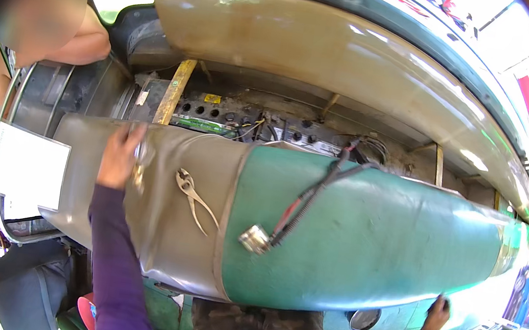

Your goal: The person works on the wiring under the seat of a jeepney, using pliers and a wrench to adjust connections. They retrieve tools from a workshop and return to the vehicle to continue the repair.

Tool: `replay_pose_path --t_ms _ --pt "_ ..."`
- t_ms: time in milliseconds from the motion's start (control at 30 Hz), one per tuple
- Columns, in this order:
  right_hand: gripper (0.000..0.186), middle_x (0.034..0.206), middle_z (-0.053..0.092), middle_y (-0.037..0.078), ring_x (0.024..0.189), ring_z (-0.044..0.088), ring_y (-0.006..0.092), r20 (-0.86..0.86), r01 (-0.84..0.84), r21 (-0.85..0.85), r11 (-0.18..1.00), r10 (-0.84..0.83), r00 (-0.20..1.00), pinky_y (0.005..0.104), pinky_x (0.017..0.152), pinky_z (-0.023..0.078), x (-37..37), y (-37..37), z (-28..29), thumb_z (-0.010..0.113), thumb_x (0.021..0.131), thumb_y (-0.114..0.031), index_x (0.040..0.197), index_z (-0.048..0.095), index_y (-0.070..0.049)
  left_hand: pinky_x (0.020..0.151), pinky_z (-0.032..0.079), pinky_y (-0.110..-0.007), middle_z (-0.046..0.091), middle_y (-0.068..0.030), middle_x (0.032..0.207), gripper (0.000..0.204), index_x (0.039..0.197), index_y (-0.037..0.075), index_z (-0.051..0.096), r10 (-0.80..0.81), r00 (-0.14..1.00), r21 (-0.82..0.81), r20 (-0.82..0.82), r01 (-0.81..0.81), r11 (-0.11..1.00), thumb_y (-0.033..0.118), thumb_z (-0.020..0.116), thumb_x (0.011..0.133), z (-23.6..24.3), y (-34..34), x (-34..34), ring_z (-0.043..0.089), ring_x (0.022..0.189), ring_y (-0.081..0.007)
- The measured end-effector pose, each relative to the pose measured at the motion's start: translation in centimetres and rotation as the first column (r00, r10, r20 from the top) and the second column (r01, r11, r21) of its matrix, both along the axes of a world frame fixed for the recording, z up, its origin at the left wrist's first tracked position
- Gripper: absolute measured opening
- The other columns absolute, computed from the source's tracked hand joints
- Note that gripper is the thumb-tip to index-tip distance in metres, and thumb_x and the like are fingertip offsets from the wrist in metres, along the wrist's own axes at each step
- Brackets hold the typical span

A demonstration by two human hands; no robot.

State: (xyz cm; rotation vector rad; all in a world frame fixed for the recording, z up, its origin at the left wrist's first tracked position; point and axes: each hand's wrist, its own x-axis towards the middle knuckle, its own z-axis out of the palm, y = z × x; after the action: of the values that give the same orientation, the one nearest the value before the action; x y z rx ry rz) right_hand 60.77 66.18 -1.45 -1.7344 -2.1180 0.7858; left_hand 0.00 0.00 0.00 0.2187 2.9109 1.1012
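Note:
My left hand [120,158] is over the brown part of a long padded bench seat [370,226], its fingers closed around a small shiny, brass-coloured metal piece [138,172] blurred in the picture. Right of it, slip-joint pliers [190,194] lie on the brown cover, handles spread. A black and red cable [314,195] runs from behind the seat across its green part and ends in a silvery metal clamp [255,238]. At lower right, my right hand [437,316] is beside the seat's near edge, fingers curled; a dark bit shows at them, too small to name.
Behind the seat, batteries [218,113] with open cell holes sit in a recess crossed by a yellow bar [176,90]. A brown padded backrest [332,54] rises beyond. Another person's arm [87,41] leans at far left, near a white sheet [29,167]. A round, handled thing [364,320] is below.

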Motion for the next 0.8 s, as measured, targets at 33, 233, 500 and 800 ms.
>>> replay_pose_path --t_ms 33,233,500,800 --pt "0.038 0.057 0.049 -0.003 0.049 0.041 0.0082 -0.031 -0.004 -0.012 1.0 0.004 0.999 0.0299 0.046 0.032 0.4 -0.7 -1.4 0.058 0.105 -0.033 0.073 0.053 -0.012 0.091 0.052 -0.04 0.069 -0.022 0.108 0.058 0.127 -0.008 0.061 0.104 0.952 0.226 0.289 -0.174 0.958 0.04 0.071 0.095 -0.5 -1.3 1.9 0.066 0.097 -0.0259" --pt "0.08 0.109 0.071 0.016 0.098 0.066 0.0295 0.445 0.306 -0.596 0.742 -0.012 0.895 0.0497 0.077 0.055 11.0 -11.1 -13.4 0.08 0.082 -0.061 0.124 0.065 0.004 0.094 0.049 -0.045 0.063 -0.0222 0.118 0.047 0.118 0.001 0.062 0.185 0.912 -0.315 -0.365 -0.308 0.898 0.04 0.072 0.093 -4.4 4.9 13.0 0.061 0.111 -0.0396" --pt "0.059 0.103 0.071 0.033 0.103 0.069 0.045 0.006 0.015 -0.244 0.97 -0.014 1.0 0.0462 0.091 0.053 13.1 -13.2 -26.4 0.078 0.086 -0.039 0.108 0.066 0.015 0.106 0.042 -0.051 0.055 -0.0198 0.129 0.038 0.124 0.004 0.06 0.043 0.722 -0.178 -0.69 -0.227 0.958 0.022 0.071 0.093 -0.2 6.7 19.0 0.052 0.125 -0.0398" --pt "0.096 0.126 0.06 0.028 0.129 0.053 0.0447 0.521 0.467 -0.206 0.86 -0.308 0.796 0.0487 0.106 0.046 14.5 -14.8 -24.8 0.075 0.081 -0.068 0.128 0.055 0.013 0.091 0.05 -0.041 0.054 -0.0164 0.131 0.028 0.116 0.002 0.064 -0.022 0.924 -0.188 -0.383 -0.054 0.981 0.013 0.07 0.091 -1.3 8.5 34.7 0.054 0.122 -0.0334"
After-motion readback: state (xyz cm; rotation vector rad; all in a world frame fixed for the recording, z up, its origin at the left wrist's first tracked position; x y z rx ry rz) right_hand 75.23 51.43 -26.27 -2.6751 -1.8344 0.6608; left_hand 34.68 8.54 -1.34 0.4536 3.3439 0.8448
